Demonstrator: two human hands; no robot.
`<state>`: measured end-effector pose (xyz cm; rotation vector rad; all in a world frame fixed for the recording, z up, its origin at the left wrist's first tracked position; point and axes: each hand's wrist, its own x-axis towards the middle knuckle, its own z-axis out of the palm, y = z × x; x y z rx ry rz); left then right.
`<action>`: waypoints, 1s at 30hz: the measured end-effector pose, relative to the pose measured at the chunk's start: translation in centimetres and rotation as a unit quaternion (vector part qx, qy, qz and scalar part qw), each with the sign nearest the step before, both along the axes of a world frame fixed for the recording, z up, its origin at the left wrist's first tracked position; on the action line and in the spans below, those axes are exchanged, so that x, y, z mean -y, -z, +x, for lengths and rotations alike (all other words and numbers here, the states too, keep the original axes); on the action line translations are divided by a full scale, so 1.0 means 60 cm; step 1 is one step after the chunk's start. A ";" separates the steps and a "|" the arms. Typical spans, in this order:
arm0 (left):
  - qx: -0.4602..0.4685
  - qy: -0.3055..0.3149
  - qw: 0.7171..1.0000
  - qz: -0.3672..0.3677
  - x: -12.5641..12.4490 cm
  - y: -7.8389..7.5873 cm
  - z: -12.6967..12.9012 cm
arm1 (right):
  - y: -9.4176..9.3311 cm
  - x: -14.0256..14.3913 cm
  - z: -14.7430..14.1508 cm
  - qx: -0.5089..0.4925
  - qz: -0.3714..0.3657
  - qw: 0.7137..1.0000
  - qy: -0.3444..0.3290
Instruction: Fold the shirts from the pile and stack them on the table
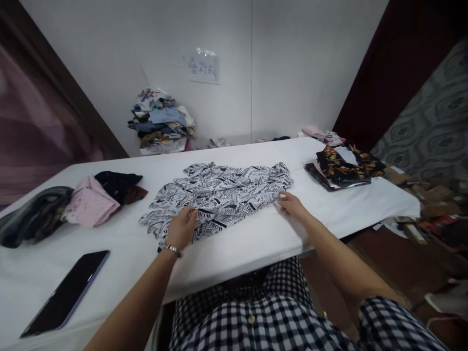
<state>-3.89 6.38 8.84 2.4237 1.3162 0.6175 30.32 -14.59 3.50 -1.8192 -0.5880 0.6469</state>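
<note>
A white shirt with black newspaper print (234,187) lies spread across the middle of the table, its cloth rumpled toward the left. My left hand (182,228), with a bracelet at the wrist, has its fingers closed on the near left part of the shirt. At the shirt's near right edge, my right hand (292,204) pinches the cloth between thumb and fingers. Parts of the fingertips of both hands are hidden by the fabric.
On the white table (234,258) lie a black phone (68,292), a pink folded garment (91,202) and dark clothes (36,214) at left. Folded dark floral clothes (343,165) sit at right. A tall clothes pile (161,122) stands behind, against the wall.
</note>
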 end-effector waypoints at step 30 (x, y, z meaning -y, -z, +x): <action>-0.122 -0.076 0.988 0.057 -0.076 -0.030 -0.009 | -0.044 -0.070 -0.029 0.406 0.090 0.909 -0.030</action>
